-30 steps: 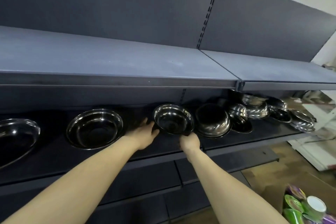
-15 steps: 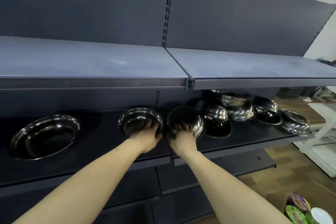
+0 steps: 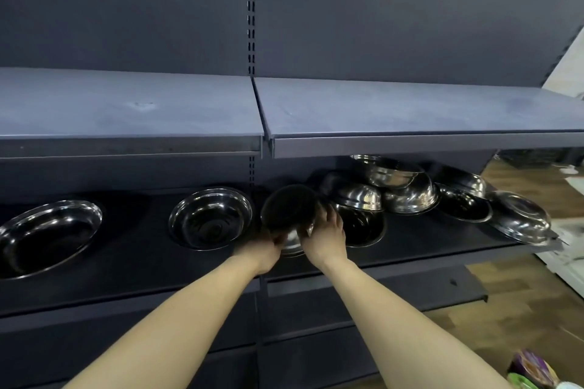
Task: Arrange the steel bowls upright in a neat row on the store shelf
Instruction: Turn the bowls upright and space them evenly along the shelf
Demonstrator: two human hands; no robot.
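A bowl point(image 3: 289, 208) is held between both hands at the front of the lower shelf point(image 3: 420, 249), just right of the upright seam. The left hand point(image 3: 268, 251) cups its near underside with curled fingers; the right hand point(image 3: 327, 237) is clamped on its right rim, fingers wrapped over the edge. The bowl is tilted: its mouth faces up and toward the camera, its base turned down and back, so its axis leans forward rather than standing vertical. No long axis exists in a round bowl; only the rim plane matters.

For the step to be done well, the rim should be levelled before release, and the base set flat on the shelf, in line with the placed bowl point(image 3: 211, 218) just to the left and the far bowl point(image 3: 47, 237) beyond it, with a like gap kept. Both grips are best eased together, lest the bowl rock. To the right, the pile point(image 3: 407, 193) lies jumbled, some bowls inverted, still to be sorted.
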